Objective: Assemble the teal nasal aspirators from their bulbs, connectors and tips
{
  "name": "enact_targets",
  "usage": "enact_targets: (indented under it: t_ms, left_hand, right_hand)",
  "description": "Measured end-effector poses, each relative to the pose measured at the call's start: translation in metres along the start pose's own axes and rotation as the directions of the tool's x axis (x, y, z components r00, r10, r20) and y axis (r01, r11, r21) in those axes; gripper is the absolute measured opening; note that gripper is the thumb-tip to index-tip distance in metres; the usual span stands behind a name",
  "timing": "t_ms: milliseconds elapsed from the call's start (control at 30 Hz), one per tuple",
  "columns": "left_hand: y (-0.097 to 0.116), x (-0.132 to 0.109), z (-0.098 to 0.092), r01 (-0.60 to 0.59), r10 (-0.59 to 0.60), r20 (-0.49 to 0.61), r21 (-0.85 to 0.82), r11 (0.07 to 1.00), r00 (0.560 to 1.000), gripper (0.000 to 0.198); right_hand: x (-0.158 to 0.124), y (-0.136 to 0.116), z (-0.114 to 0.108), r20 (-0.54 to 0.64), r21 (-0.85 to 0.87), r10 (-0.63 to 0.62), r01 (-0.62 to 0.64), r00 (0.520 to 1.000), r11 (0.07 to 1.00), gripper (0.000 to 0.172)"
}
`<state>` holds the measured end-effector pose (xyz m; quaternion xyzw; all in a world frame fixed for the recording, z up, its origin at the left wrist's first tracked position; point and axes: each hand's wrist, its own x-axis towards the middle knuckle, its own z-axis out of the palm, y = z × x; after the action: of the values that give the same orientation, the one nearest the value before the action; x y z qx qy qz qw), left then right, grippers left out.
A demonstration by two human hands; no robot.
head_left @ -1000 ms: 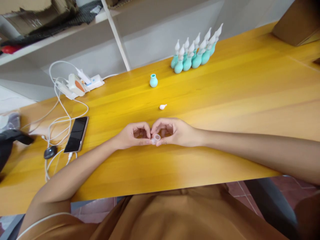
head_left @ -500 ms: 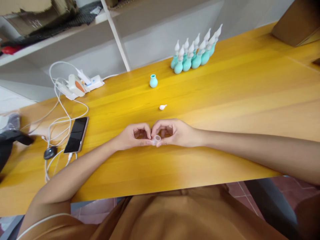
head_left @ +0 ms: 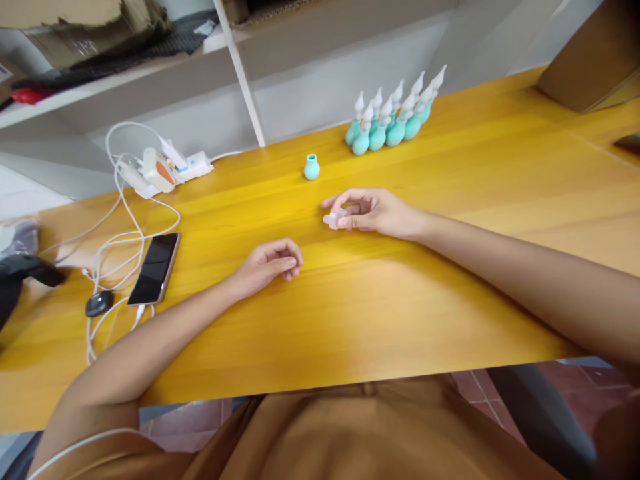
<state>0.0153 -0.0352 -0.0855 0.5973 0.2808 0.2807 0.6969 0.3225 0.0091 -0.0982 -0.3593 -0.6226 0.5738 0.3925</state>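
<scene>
My right hand (head_left: 373, 212) pinches a small translucent plastic piece (head_left: 334, 219) between thumb and fingers, low over the table. The small white tip that lay at this spot cannot be told apart from the piece now. My left hand (head_left: 274, 265) rests to the left and nearer to me, its fingers curled in against the thumb and nothing showing in them. Beyond the right hand stands a turquoise rubber bulb (head_left: 311, 168), upright with its open neck facing up. Further right, several turquoise bulbs with white pointed tips (head_left: 395, 127) stand upright in a close group.
At left, a phone (head_left: 155, 268) lies with white cables around it, next to a black mouse-like object (head_left: 99, 303). A power strip with plugs (head_left: 195, 165) sits behind. A cardboard box (head_left: 585, 60) stands at back right. The table's front edge runs before my body.
My hands have come apart. The right one has moved forward and right with the translucent piece, over where the white tip lay. My left hand has stayed nearly in place, fingers curled.
</scene>
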Motion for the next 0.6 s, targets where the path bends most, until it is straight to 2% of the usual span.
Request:
enact_targets:
  t_ms: [100, 233, 367, 467, 533, 600]
  left_hand:
    - [0.0, 0.0, 0.0, 0.005, -0.005, -0.004, 0.029, 1.0, 1.0, 0.035]
    - [0.0, -0.001, -0.002, 0.003, -0.004, 0.014, 0.099, 0.995, 1.0, 0.034]
    - [-0.001, 0.0, 0.0, -0.023, 0.021, 0.013, 0.167, 0.986, 1.0, 0.035]
    - [-0.004, 0.0, 0.005, -0.07, 0.084, -0.05, 0.231, 0.97, 0.995, 0.035]
    - [-0.006, -0.002, 0.009, -0.103, 0.143, -0.117, 0.296, 0.95, 0.983, 0.036]
    - [-0.007, -0.004, 0.014, -0.116, 0.177, -0.156, 0.339, 0.934, 0.972, 0.046]
  right_hand:
    - [0.0, 0.0, 0.004, 0.04, -0.086, 0.031, -0.027, 0.999, 0.996, 0.045]
    - [-0.001, 0.005, 0.011, -0.012, -0.182, 0.0, -0.003, 1.0, 0.983, 0.042]
    - [-0.003, 0.008, 0.013, -0.006, -0.198, -0.012, 0.01, 1.0, 0.98, 0.044]
    - [-0.008, 0.005, 0.023, 0.021, -0.114, -0.035, 0.037, 0.999, 0.993, 0.044]
    - [-0.014, 0.001, 0.036, 0.053, -0.002, -0.045, 0.045, 0.998, 0.999, 0.042]
    - [-0.022, -0.002, 0.053, 0.088, 0.125, -0.052, 0.041, 0.995, 0.991, 0.041]
